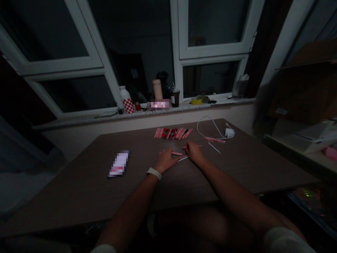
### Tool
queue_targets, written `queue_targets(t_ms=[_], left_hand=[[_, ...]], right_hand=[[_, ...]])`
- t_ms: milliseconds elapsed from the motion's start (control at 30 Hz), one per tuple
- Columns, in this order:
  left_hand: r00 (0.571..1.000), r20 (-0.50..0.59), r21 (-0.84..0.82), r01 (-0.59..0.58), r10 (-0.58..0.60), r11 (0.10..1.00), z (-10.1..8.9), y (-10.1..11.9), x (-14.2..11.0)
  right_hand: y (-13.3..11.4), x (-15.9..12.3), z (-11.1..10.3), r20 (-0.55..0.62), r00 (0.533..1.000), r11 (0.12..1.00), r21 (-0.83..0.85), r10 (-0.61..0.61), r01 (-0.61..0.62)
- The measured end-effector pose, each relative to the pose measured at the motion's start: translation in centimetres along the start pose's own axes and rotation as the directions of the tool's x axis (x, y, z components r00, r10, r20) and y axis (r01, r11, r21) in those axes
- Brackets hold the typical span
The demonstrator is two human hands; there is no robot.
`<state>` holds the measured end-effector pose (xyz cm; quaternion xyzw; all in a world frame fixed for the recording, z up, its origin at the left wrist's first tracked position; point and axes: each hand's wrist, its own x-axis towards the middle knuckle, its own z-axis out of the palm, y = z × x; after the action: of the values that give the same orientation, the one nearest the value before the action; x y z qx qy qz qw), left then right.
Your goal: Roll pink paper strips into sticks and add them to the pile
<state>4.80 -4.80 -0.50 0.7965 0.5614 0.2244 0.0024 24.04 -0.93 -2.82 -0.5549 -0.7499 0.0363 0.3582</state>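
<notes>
**Our 2 hands low over pink sticks on the brown counter [79, 189]**

Beyond our hands lie a white charger [229, 132] with its cable and a row of pink-and-red sticks [173, 133]. Our left hand [165, 160] and right hand [194, 151] sit close together. The left fingers [170, 157] touch a short pink tube [177, 153], and the right fingers [187, 145] curl narrowly at a thin pink stick [195, 146]. We cannot tell whether either grips.

A brown table [79, 186] holds pink straws [173, 133] and a white cable [197, 127].
</notes>
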Motion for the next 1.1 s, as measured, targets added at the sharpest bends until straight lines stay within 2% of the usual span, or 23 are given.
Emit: queue_targets(t_ms=[300,533,700,833,967,1100], left_hand=[[0.999,0.017,-0.047,-0.038,0.039,0.998,0.2,-0.1,-0.1],[0.999,0.039,-0.093,0.014,-0.010,0.996,0.3,-1.0,0.3],[0.992,0.084,-0.193,-0.080,0.098,0.978,0.4,-1.3,0.5],[0.982,0.108,-0.209,-0.132,0.157,0.969,0.5,-1.4,0.7],[0.988,0.087,-0.191,-0.113,0.131,0.975,0.4,-1.8,0.8],[0.992,0.067,-0.160,-0.098,0.110,0.982,0.0,-2.3,0.8]], right_hand=[[0.0,0.0,0.0,-0.001,1.000,0.999,-0.028,0.030,-0.030],[0.1,0.1,0.0,-0.006,0.999,0.999,-0.036,0.039,-0.039],[0.2,0.1,0.0,-0.011,0.999,0.999,-0.033,0.038,-0.039],[0.4,0.1,0.0,-0.019,1.000,0.999,-0.047,0.025,-0.026],[0.7,0.2,0.1,-0.043,0.999,0.997,-0.067,0.028,-0.031],[1.1,0.3,0.1,-0.073,0.997,0.999,-0.004,0.034,-0.035]])
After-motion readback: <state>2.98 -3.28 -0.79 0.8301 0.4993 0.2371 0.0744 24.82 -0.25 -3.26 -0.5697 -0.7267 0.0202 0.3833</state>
